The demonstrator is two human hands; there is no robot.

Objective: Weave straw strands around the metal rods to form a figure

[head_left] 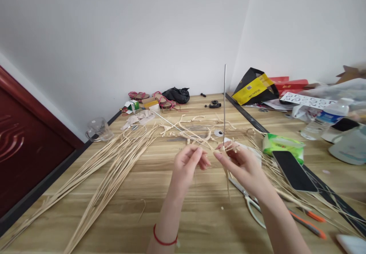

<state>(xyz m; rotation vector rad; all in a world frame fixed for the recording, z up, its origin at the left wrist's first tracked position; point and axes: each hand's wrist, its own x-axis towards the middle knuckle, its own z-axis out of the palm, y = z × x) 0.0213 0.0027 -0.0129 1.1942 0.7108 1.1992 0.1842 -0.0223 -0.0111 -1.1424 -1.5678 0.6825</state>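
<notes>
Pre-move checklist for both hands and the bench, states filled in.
1. Right hand pinching at the base of the thin grey metal rod: ok.
2. Thin grey metal rod upright: ok.
3. Left hand gripping anything: cannot tell, fingertips hide it.
4. Silver scissors with whitish handles clear of the hands: not ok, partly behind the right forearm.
5. Long straw-coloured strips on the left, apart from the hands: ok.

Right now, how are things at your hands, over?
Right hand holding upright metal rod near its base, pale strip hanging below. Left hand close by, grip unclear. Scissors lying near right wrist.
</notes>
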